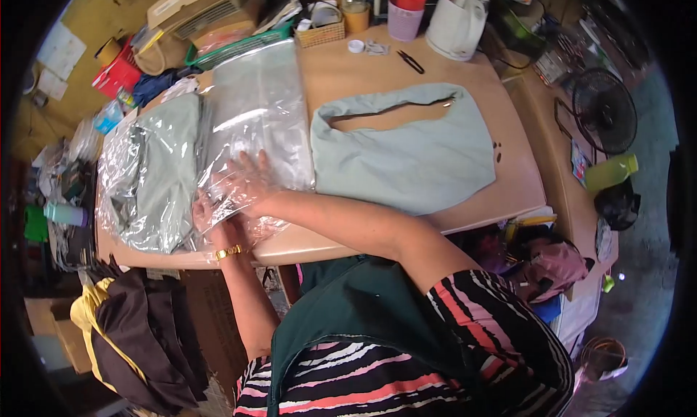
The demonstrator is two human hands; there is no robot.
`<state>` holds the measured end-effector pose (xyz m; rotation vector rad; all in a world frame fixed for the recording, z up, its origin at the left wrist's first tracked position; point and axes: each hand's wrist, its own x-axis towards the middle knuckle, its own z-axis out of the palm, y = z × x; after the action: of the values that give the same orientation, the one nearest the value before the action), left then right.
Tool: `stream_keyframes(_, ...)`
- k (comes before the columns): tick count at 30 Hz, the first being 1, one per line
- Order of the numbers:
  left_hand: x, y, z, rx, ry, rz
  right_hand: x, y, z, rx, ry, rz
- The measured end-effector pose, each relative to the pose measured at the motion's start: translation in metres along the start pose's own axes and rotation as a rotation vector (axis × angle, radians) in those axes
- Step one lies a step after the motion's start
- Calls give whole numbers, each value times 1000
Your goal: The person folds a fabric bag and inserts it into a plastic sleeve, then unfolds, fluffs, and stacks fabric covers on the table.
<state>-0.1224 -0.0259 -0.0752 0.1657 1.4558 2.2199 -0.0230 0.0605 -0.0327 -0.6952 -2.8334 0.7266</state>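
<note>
My left hand (206,212), with a gold watch at the wrist, is closed on the edge of a clear plastic bag, its fingers partly behind shiny film. Just beyond it my right hand (247,183) lies over the plastic with fingers spread, some film covering it. A flat stack of clear plastic bags (258,101) extends away from my hands. To their left lies a pale green cloth bag (170,137) inside clear plastic. Another pale green cloth bag (406,159) lies flat and unwrapped on the right, its handle loop toward the back.
Along the back of the table (348,68) stand a white electric kettle (457,21), a pink cup (405,21), a jar (354,10) and a small basket (320,30). Black thread snips (411,62) lie before them. A black fan (604,110) is at right; dark cloth (145,330) hangs below left.
</note>
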Motion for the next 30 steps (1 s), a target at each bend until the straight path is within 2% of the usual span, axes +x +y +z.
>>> stream_keyframes(2, -12, -11, 1, 36, -114, 172, 3, 6, 4, 146, 37, -16)
stream_keyframes(3, -15, -9, 7, 34, -116, 175, 2, 7, -1, 167, 55, -29)
stream_keyframes(6, -22, 6, 7, 525, -191, 545, -3, 0, -11, 196, 117, 14)
stream_keyframes(8, -9, 9, 4, 461, -140, 596, 0, 1, -7, 61, 98, -9)
stream_keyframes(10, 0, 23, 0, 1117, -191, 932, 1, 3, 1, -56, 9, -29)
stream_keyframes(11, 0, 28, 0, 1135, -138, 934, 5, 4, 9, -118, -58, -31)
stream_keyframes(13, -8, 39, 14, 1154, -83, 494, 4, 5, 14, -160, -42, -63)
stream_keyframes(14, -9, 38, 16, 1155, -52, 496, 3, 7, 17, -201, -14, -44)
stream_keyframes(15, -9, 34, 19, 1075, -104, 680, 3, 9, 23, -202, -18, -66)
stream_keyframes(16, -5, 31, 19, 989, -163, 864, 5, 11, 28, -164, 71, -51)
stream_keyframes(17, 3, 29, 21, 988, -147, 867, 6, 14, 33, -127, 157, -32)
stream_keyframes(18, 14, 23, 21, 1020, -104, 1049, 4, 13, 32, -130, 153, -45)
stream_keyframes(20, 23, 17, 17, 1048, -50, 1235, 4, 11, 29, -19, 214, -37)
stream_keyframes(22, 24, 19, 12, 1087, -76, 909, 4, 14, 32, -52, 221, -55)
stream_keyframes(23, 24, 18, 11, 1090, -70, 910, 5, 16, 33, -84, 230, -65)
stream_keyframes(25, 21, 21, 14, 1058, 50, 745, 7, 18, 36, -99, 221, -75)
stream_keyframes(28, 24, 12, -1, 1047, 90, 761, 3, 18, 36, -109, 208, -77)
stream_keyframes(29, 16, 7, -7, 906, 100, 614, 3, 17, 34, -107, 209, -73)
stream_keyframes(30, 8, 3, -14, 905, 108, 617, 5, 18, 35, -108, 209, -82)
